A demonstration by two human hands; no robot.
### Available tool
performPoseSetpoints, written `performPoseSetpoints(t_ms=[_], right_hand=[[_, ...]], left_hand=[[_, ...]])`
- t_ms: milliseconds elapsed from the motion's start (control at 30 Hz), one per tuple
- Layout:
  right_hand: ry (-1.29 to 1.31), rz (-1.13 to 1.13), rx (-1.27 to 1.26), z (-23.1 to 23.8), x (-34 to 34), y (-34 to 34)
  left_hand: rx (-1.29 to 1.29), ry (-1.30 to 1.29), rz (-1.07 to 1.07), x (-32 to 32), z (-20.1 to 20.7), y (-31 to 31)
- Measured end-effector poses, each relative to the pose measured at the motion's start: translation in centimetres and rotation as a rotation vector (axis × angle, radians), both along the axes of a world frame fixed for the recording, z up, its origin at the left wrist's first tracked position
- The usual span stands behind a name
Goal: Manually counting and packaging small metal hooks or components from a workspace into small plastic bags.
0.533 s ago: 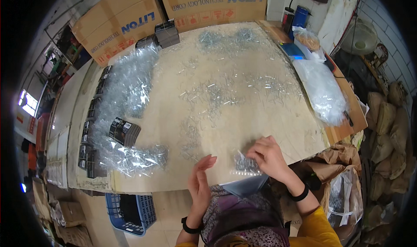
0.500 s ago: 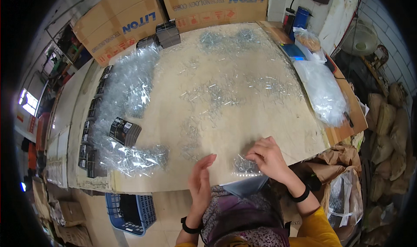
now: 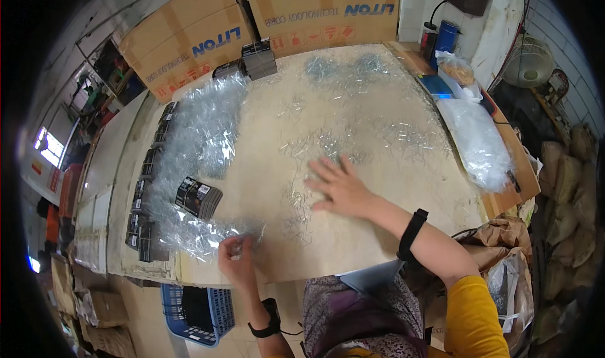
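My left hand [image 3: 236,262] is at the table's front left, fingers curled together at the right end of a heap of small clear plastic bags [image 3: 195,131]. A small clear plastic bag [image 3: 237,249] seems to glint between its thumb and fingers. Further in, my right hand [image 3: 340,191] spreads its fingers, palm down and holding nothing, low over the pale tabletop [image 3: 265,175]. Thin shiny metal pins [image 3: 299,203] lie scattered beside it, with another loose patch of pins [image 3: 331,145] just beyond its fingertips. A banded stack of dark printed cards [image 3: 198,197] rests against the bags.
More card stacks [image 3: 146,235] line the left edge. Large cardboard boxes [image 3: 321,17] stand at the back. A blue scale [image 3: 435,86] and a bundle of clear bags [image 3: 476,144] are along the right. A blue-grey tray [image 3: 372,276] sits at the front edge, and a blue basket [image 3: 198,317] below.
My right hand has left the small pin pile at the front edge, opened, and reached inward to the left. That pile no longer shows there. My left hand has moved left to the bags and curled.
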State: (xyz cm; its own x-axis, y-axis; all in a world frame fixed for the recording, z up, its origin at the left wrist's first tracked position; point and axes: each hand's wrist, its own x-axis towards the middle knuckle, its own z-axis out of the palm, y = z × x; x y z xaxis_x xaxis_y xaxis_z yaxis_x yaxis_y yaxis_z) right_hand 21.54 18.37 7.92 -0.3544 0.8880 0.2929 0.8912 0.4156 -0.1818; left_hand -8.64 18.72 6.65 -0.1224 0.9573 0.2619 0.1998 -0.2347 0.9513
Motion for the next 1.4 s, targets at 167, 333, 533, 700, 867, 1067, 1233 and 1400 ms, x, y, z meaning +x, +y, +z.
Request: performPoseSetpoints(t_ms=[167, 333, 533, 700, 867, 1067, 1233, 1400], right_hand=[[0.005, -0.470, -0.313, 2.4, 3.8, -1.8], [0.088, -0.423, -0.084, 2.0, 5.5, -8.4], [0.100, -0.473, 0.081, 1.4, 6.3, -12.4], [0.268, -0.467, 0.186, 1.7, 6.6, -15.6], [0.530, -1.062, 0.738, 0.6, 14.7, -20.7], [0.209, -1.263, 0.695, -2.8, 23.6, -24.1], [-0.073, -1.180, 0.566, -1.2, 22.6, -25.1], [0.361, -1.165, 0.656, 1.0, 15.5, -25.1]], left_hand=[[0.262, 0.579, 0.361, -0.8, -0.8, 1.0], [0.133, 0.497, 0.379, 1.7, 0.3, 0.0], [0.129, 0.772, 0.372, 2.4, 0.0, -0.2], [0.368, 0.893, 0.484, 2.3, -0.4, -0.3], [0.653, 1.110, 0.017, 4.7, -0.6, -2.6], [0.297, 0.883, -0.554, 12.6, 0.4, -6.8], [0.342, 0.833, -0.530, 13.8, 1.9, -8.4], [0.335, 0.701, -0.516, 11.6, 1.6, -10.8]])
